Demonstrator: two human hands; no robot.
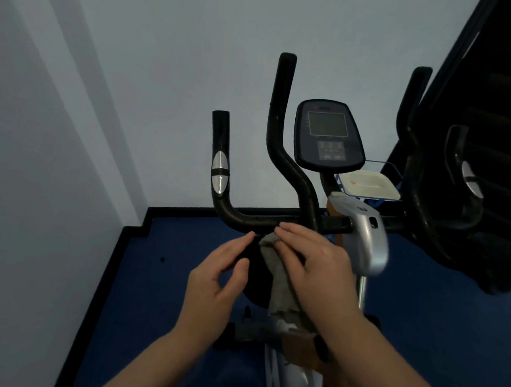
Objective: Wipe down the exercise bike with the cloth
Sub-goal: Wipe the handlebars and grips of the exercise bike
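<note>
Grey cloth (279, 280) is held under the right hand (318, 264), just below the black crossbar (258, 220) of the exercise bike (362, 228). The right hand's fingers are laid fairly straight over the bunched top of the cloth, the fingertips reaching the underside of the crossbar; whether the thumb is closed round the fabric cannot be told. The rest of the cloth is seen hanging down past the wrist, over the bike's frame.

The left hand (220, 283) is held just beside the cloth, to its left. Its fingers are loosely spread and gently bent, with nothing gripped; one fingertip lies close to the cloth's upper edge, though contact cannot be made out.

A dark console (328, 135) with a pale screen is mounted above the crossbar's middle. Black handlebars rise at either side, and a silver sensor pad (219, 173) is set into the left grip. A white container (370, 184) is seen in a blue-edged tray behind the console. Blue floor (154, 291) lies beneath, bordered by pale walls.
</note>
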